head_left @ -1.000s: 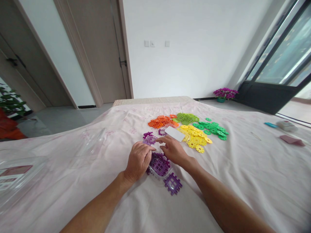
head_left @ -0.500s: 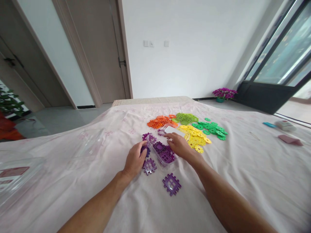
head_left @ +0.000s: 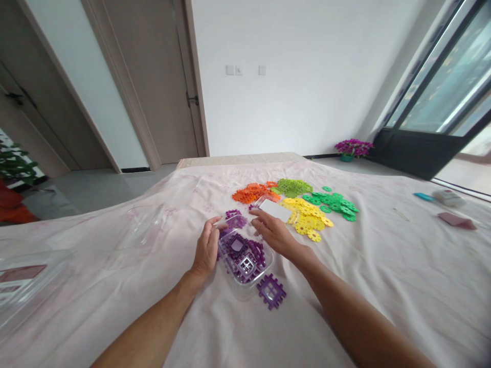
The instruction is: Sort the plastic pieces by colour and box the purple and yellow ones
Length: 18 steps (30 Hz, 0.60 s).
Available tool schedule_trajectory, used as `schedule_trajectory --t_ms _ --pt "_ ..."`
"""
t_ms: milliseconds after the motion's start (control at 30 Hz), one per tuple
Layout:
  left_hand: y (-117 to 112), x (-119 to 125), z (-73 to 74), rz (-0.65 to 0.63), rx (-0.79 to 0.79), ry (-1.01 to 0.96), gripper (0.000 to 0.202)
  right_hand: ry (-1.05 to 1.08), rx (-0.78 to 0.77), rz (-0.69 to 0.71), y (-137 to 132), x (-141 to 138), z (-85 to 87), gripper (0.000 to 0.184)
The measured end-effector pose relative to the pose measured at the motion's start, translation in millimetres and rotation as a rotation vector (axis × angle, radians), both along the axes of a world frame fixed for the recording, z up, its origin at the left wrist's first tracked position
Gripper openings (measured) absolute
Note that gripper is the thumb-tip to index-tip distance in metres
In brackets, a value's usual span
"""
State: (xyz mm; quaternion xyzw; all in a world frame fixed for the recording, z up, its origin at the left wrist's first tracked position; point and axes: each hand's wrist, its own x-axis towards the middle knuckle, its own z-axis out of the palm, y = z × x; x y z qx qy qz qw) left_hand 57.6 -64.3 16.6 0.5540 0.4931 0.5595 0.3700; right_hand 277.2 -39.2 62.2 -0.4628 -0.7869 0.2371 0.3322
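A clear plastic box (head_left: 270, 263) holding several purple interlocking window blocks (head_left: 249, 266) is in front of me. My left hand (head_left: 207, 248) grips its far left rim, fingers outside and thumb over the edge. Above the far right side of the box is my right hand (head_left: 274, 232), its fingers apart and bent toward the rim; whether they touch it I cannot see clearly. One purple window block (head_left: 271, 291) lies on the cloth at the box's near right corner. More purple blocks (head_left: 235, 219) lie beyond the box, partly covered by its wall and my left hand.
Piles of orange (head_left: 253, 193), lime (head_left: 293, 187), green (head_left: 339, 203) and yellow plastic discs (head_left: 307, 212) lie past my right hand. A clear box with a white panel (head_left: 273, 209) touches the yellow pile. Clear containers (head_left: 30, 281) are at left, a pink folded item (head_left: 456, 221) at right.
The clear box with purple blocks has moved toward me and left, now covering the loose block that lay beside it. My right hand has shifted slightly left.
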Motion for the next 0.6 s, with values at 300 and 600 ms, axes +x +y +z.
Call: schedule_trajectory --t_ms 300,600 --pt "4.0 -3.2 2.4 0.109 0.045 -0.166 0.036 -0.332 -0.084 0.083 5.5 15.5 0.2 0.020" --pt "22.0 -25.6 -0.6 0.301 0.084 -0.249 0.037 -0.280 0.040 0.146 -3.9 -1.7 -9.7 0.037"
